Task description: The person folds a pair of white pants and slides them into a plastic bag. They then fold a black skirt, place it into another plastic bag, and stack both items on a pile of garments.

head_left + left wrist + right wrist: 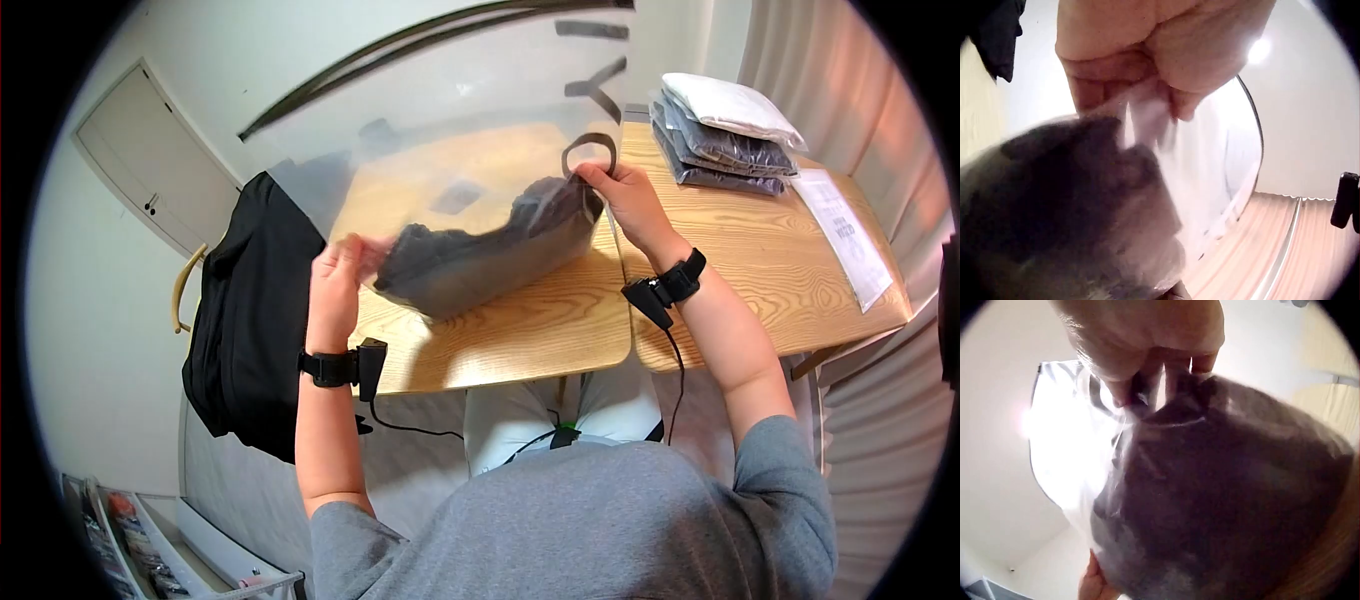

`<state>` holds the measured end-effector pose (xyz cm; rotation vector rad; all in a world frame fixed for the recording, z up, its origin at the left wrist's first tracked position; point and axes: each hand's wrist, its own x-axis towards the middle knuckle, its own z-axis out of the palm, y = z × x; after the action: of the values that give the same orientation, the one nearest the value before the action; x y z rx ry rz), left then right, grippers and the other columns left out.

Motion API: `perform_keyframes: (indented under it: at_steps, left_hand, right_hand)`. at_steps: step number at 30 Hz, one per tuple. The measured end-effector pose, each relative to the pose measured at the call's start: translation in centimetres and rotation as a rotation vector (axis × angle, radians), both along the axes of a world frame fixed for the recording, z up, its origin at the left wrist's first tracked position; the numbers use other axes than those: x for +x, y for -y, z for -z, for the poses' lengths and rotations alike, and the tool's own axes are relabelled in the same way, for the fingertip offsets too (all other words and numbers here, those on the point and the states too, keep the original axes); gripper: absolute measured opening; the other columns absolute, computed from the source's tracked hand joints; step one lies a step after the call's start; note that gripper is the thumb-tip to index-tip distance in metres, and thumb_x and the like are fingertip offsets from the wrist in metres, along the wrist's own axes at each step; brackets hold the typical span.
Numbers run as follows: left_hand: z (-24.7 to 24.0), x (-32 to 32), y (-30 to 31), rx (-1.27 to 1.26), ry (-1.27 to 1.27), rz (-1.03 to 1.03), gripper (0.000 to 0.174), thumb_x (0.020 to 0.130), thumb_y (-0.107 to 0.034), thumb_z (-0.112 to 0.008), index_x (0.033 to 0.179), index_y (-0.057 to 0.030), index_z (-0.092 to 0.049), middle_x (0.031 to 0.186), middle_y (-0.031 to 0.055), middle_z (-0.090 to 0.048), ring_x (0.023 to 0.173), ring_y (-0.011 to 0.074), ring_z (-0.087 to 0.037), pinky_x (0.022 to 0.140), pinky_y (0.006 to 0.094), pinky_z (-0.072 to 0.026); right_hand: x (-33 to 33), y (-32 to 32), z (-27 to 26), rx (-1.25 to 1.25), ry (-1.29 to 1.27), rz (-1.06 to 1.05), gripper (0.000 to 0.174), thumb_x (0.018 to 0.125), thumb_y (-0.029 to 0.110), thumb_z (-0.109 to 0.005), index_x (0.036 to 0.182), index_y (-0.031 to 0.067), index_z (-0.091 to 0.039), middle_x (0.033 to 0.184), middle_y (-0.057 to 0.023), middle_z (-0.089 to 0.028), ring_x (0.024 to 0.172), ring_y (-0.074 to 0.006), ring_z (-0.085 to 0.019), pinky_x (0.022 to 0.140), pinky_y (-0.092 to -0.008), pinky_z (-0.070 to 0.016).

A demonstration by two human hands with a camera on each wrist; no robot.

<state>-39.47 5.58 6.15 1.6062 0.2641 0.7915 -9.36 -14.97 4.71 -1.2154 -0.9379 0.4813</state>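
A clear plastic bag with a dark slider strip along its top edge and black lettering is held up over the wooden table. Dark folded cloth lies at the bottom of the bag, sagging in the middle. My left hand pinches the bag's left side beside the cloth; in the left wrist view the fingers of the left hand bunch the plastic. On the other side, my right hand grips the bag near the cloth's upper corner. The right wrist view shows the right hand pinching gathered plastic.
A stack of bagged folded clothes, white on top, sits at the back right of the table. Beside it lies a white printed sheet. Black clothing drapes over a chair at the left. A rack stands at lower left.
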Motion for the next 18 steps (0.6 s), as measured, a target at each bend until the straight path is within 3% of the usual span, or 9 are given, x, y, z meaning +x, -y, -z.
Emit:
perform_keyframes:
  at_steps: [3, 6, 9, 11, 14, 15, 18]
  left_hand:
    - [-1.8, 0.6, 0.6, 0.033, 0.078, -0.210, 0.031, 0.098, -0.027, -0.045, 0.083, -0.0038, -0.059, 0.079, 0.0034, -0.064, 0.067, 0.0083, -0.058, 0.064, 0.0219, -0.0456]
    - [-2.1, 1.2, 0.5, 0.047, 0.080, -0.286, 0.033, 0.098, -0.028, -0.045, 0.080, -0.0031, -0.057, 0.074, 0.0027, -0.062, 0.064, 0.0077, -0.056, 0.060, 0.0214, -0.0449]
    - [-1.4, 1.6, -0.4, -0.021, -0.007, -0.242, 0.030, 0.096, -0.029, -0.048, 0.081, -0.0037, -0.057, 0.067, -0.0016, -0.054, 0.063, 0.0079, -0.056, 0.058, 0.0208, -0.0440]
    - [-1.4, 2.0, 0.6, -0.097, -0.020, -0.252, 0.028, 0.096, -0.028, -0.048, 0.081, -0.0064, -0.059, 0.069, -0.0046, -0.053, 0.060, 0.0028, -0.049, 0.054, 0.0177, -0.0381]
    - [-1.3, 2.5, -0.1, -0.109, 0.018, -0.220, 0.028, 0.097, -0.027, -0.047, 0.083, -0.0059, -0.059, 0.070, -0.0029, -0.055, 0.061, 0.0050, -0.051, 0.056, 0.0190, -0.0404]
    - [-1.8, 2.4, -0.7, -0.069, 0.018, -0.191, 0.028, 0.097, -0.027, -0.046, 0.087, -0.0050, -0.059, 0.075, 0.0010, -0.059, 0.067, 0.0090, -0.056, 0.062, 0.0214, -0.0447]
    - [-2.8, 2.9, -1.5, 0.004, 0.088, -0.134, 0.030, 0.098, -0.030, -0.045, 0.090, -0.0043, -0.059, 0.081, 0.0045, -0.064, 0.074, 0.0107, -0.058, 0.071, 0.0235, -0.0457]
  right_hand:
    - [-1.5, -0.1, -1.5, 0.044, 0.036, 0.128, 0.025, 0.089, 0.024, -0.061, 0.088, -0.0009, -0.066, 0.081, -0.0012, -0.065, 0.073, -0.0073, -0.057, 0.070, -0.0223, -0.0452]
    - [-2.0, 0.2, -1.8, 0.142, -0.125, 0.085, 0.025, 0.089, 0.024, -0.062, 0.085, -0.0002, -0.066, 0.076, -0.0024, -0.064, 0.067, -0.0073, -0.055, 0.061, -0.0207, -0.0449]
    - [-1.9, 0.7, -1.4, 0.079, -0.239, 0.068, 0.024, 0.089, 0.024, -0.062, 0.085, 0.0002, -0.065, 0.076, -0.0021, -0.063, 0.067, -0.0064, -0.056, 0.060, -0.0202, -0.0449]
    - [-1.5, 1.0, -1.4, 0.005, -0.217, 0.068, 0.025, 0.089, 0.025, -0.062, 0.088, 0.0001, -0.065, 0.079, -0.0032, -0.065, 0.068, -0.0068, -0.057, 0.062, -0.0209, -0.0458]
    - [-1.9, 1.2, -2.3, -0.059, -0.220, 0.065, 0.027, 0.089, 0.026, -0.060, 0.091, 0.0000, -0.064, 0.081, -0.0043, -0.066, 0.070, -0.0087, -0.059, 0.066, -0.0225, -0.0470]
    - [-1.5, 1.0, -2.3, -0.017, -0.204, 0.043, 0.028, 0.090, 0.027, -0.060, 0.092, -0.0001, -0.064, 0.083, -0.0048, -0.066, 0.073, -0.0102, -0.060, 0.070, -0.0238, -0.0469]
    - [-0.3, 0.2, -2.9, 0.086, -0.164, 0.000, 0.029, 0.090, 0.029, -0.060, 0.094, -0.0003, -0.064, 0.086, -0.0057, -0.066, 0.081, -0.0126, -0.060, 0.078, -0.0259, -0.0458]
